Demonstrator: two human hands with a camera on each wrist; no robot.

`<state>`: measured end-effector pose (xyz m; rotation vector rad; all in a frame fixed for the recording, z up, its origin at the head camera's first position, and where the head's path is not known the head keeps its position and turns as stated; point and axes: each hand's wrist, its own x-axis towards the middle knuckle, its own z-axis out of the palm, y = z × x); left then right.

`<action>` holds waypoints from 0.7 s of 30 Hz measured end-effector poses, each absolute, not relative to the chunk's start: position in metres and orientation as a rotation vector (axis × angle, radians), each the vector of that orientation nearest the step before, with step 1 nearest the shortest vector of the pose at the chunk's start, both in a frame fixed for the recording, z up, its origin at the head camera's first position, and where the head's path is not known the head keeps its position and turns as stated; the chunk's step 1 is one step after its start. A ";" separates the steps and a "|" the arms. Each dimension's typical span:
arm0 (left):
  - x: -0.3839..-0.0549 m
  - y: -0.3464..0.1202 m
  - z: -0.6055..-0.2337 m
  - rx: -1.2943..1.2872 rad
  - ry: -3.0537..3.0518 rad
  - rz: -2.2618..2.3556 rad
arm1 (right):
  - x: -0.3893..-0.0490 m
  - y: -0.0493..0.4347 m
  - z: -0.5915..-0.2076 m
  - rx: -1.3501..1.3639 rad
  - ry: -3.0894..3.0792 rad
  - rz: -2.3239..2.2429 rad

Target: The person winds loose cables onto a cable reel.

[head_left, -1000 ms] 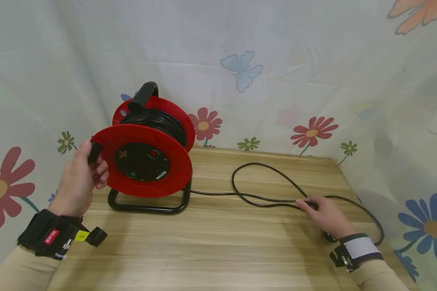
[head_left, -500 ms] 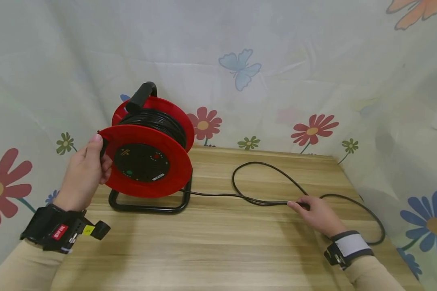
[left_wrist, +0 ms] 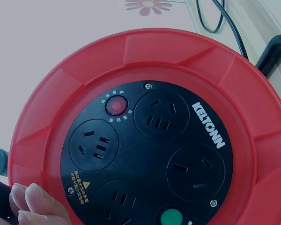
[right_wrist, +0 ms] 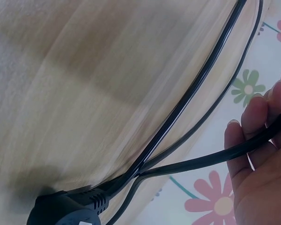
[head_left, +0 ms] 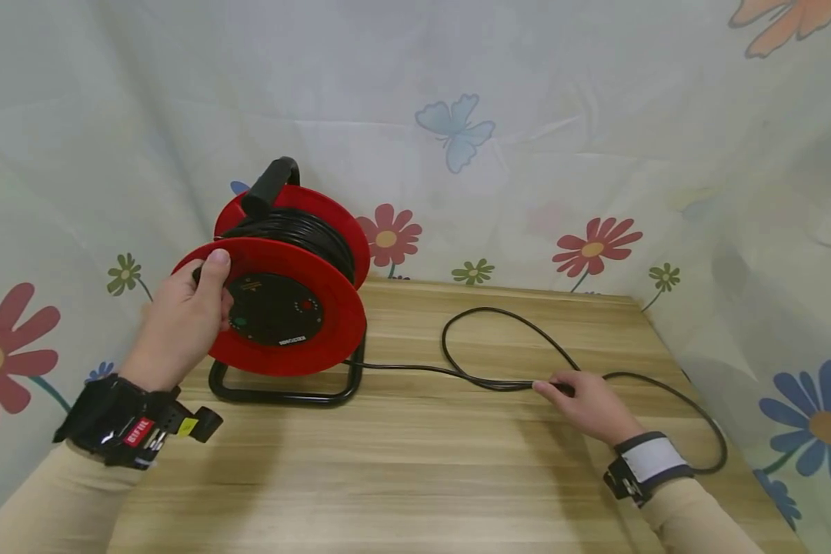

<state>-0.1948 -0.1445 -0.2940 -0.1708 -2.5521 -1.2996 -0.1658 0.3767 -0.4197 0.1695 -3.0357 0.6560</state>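
A red cable reel [head_left: 342,319] wound with black cable stands at the left of the table in the head view. My left hand [head_left: 180,323] grips the black crank knob [head_left: 197,275] on its front disc. The left wrist view shows the disc's black socket panel [left_wrist: 145,150] with a red button and a green one. Over the table's right side, my right hand [head_left: 599,404] holds the black cable [right_wrist: 201,161] between thumb and fingers. A black plug [right_wrist: 61,211] lies at the lower left of the right wrist view, beside crossing cable strands.
The reel rests on a black tube stand [head_left: 284,398], with a carry handle [head_left: 268,186] on top. Loose cable [head_left: 485,309] loops across the wooden table [head_left: 402,477]. A flower-printed cloth [head_left: 561,115] hangs behind and along both sides.
My left hand has moved right and slightly up with the knob, and the reel's disc has turned clockwise. My right hand has shifted left, toward the reel, still holding the cable.
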 end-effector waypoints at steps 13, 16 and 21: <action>-0.195 -0.135 -0.287 -0.127 -2.673 -1.133 | -0.168 0.368 -0.423 0.236 -3.029 0.649; -0.195 -0.130 -0.285 -0.160 -2.656 -1.157 | -0.169 0.365 -0.422 0.242 -3.026 0.645; -0.195 -0.123 -0.283 -0.202 -2.652 -1.120 | -0.170 0.361 -0.423 0.252 -3.018 0.640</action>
